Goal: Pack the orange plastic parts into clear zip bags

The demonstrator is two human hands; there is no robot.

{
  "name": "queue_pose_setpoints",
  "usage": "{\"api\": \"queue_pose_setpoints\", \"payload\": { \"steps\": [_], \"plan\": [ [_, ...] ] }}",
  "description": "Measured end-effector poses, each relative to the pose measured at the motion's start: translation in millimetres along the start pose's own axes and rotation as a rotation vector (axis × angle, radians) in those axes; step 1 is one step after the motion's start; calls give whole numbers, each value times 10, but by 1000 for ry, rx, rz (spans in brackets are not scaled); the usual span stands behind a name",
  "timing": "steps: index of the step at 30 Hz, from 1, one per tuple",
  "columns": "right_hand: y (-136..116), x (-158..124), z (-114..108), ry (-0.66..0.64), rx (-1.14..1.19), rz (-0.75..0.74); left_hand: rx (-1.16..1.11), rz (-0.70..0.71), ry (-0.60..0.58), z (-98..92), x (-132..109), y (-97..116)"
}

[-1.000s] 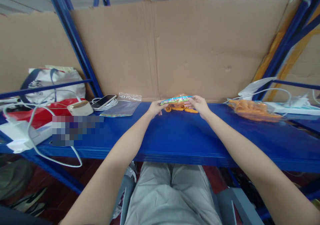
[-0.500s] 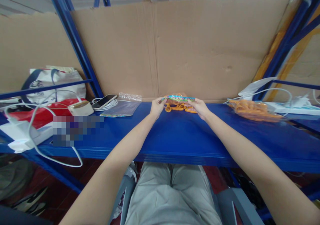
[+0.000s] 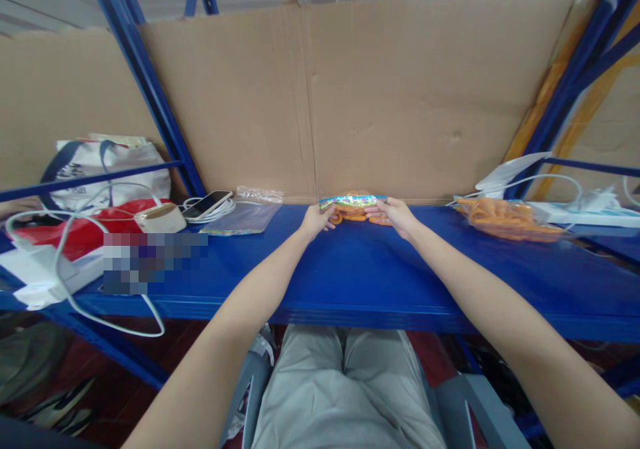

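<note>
My left hand (image 3: 316,220) and my right hand (image 3: 401,217) are closed on the two ends of a shiny, multicoloured printed strip (image 3: 353,201). It looks like the header of a plastic packet. Just below and behind it show curved orange plastic pieces (image 3: 354,213), whose kind I cannot make out. Fingers of both hands reach down over the orange pieces and partly hide them. All this is at the back of the blue shelf (image 3: 350,276), close to the cardboard.
A cardboard panel (image 3: 425,96) closes off the back. To the right lies a clear bag of orange pieces (image 3: 510,219) near a white power strip (image 3: 590,214). On the left are a flat clear packet (image 3: 245,216), a phone (image 3: 207,204), a charger (image 3: 160,218) and loose white cables (image 3: 67,262).
The printed strip has shifted slightly left and down, and more of its face shows. My left fingers have curled lower beneath it, and less of the orange pieces is visible.
</note>
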State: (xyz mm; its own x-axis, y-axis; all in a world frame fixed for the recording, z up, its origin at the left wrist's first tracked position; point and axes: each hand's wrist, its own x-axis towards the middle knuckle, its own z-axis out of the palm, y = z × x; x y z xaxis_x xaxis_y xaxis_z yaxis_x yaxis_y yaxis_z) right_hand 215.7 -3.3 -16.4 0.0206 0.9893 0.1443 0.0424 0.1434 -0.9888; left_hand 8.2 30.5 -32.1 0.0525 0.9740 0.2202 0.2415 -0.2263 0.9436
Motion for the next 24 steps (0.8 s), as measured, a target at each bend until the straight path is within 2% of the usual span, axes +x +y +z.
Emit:
{"api": "queue_pose_setpoints", "payload": {
  "steps": [3, 6, 11, 14, 17, 24],
  "plan": [
    [10, 39, 0, 9, 63, -110, -56, 36, 21, -2, 32, 21],
    [6, 68, -5, 15, 119, -203, -141, 145, 76, 10, 81, 34],
    [-12, 46, -28, 2, 139, -178, -184, 279, 139, 31, 120, 23],
    [0, 20, -42, -20, 92, -155, -196, 307, 127, 33, 111, 24],
    [31, 6, -32, -45, 31, -117, -211, 276, 60, 28, 82, 32],
    [78, -32, 23, -89, -55, -125, -205, 49, -54, 4, -3, 17]
  ]
}}
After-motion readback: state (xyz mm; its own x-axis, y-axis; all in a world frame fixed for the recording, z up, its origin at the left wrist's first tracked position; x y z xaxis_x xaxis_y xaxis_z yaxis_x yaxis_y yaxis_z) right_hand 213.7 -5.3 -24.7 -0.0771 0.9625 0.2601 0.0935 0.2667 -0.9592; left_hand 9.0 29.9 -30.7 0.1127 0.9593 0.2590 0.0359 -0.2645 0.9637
